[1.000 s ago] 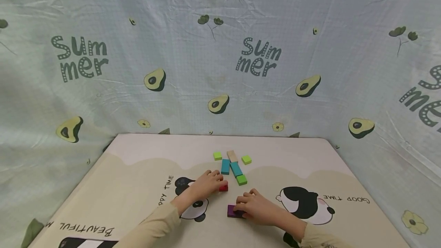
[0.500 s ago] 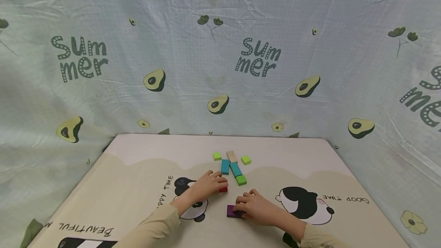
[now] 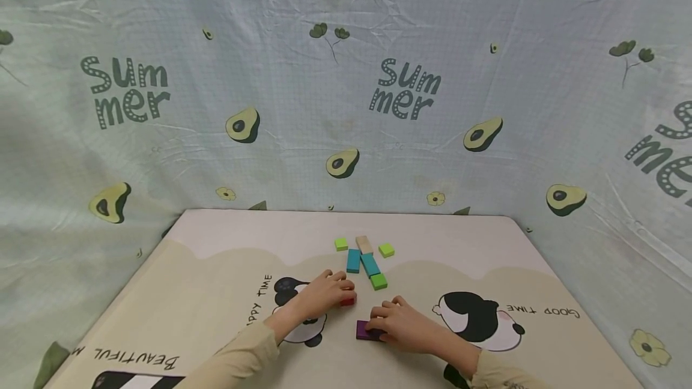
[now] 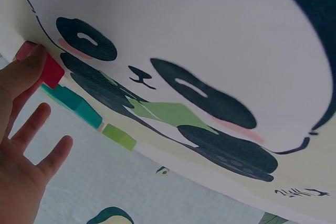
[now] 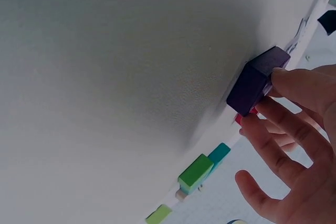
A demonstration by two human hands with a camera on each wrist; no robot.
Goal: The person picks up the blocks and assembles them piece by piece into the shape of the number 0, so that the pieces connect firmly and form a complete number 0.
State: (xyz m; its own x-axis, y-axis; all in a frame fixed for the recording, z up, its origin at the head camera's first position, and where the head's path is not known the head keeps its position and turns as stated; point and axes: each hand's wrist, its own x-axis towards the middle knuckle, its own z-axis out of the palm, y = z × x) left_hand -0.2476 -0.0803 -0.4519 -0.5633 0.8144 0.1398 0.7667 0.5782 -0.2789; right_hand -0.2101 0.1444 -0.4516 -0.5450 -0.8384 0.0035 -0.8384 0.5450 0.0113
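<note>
My left hand [image 3: 322,294] pinches a small red block [image 3: 348,299] between thumb and forefinger, low over or on the tabletop. In the left wrist view its other fingers spread away from the red block [image 4: 51,72]. To the right and nearer, my right hand [image 3: 402,327] holds a purple block [image 3: 363,330] at one end; the right wrist view has thumb and fingers on the purple block [image 5: 256,82]. Just beyond the hands lie two teal blocks [image 3: 353,261], slightly angled to each other. A green block [image 3: 379,281] touches the near end of the right teal one.
Farther back lie a plain wooden block [image 3: 364,245], a lime block [image 3: 341,244] on the left and another lime block [image 3: 386,250] on the right. The table [image 3: 216,293] carries printed animals and words. A patterned cloth [image 3: 292,107] hangs behind and at the sides.
My left hand has moved slightly toward me, and the red block has come with it. The right hand and the purple block stay in place.
</note>
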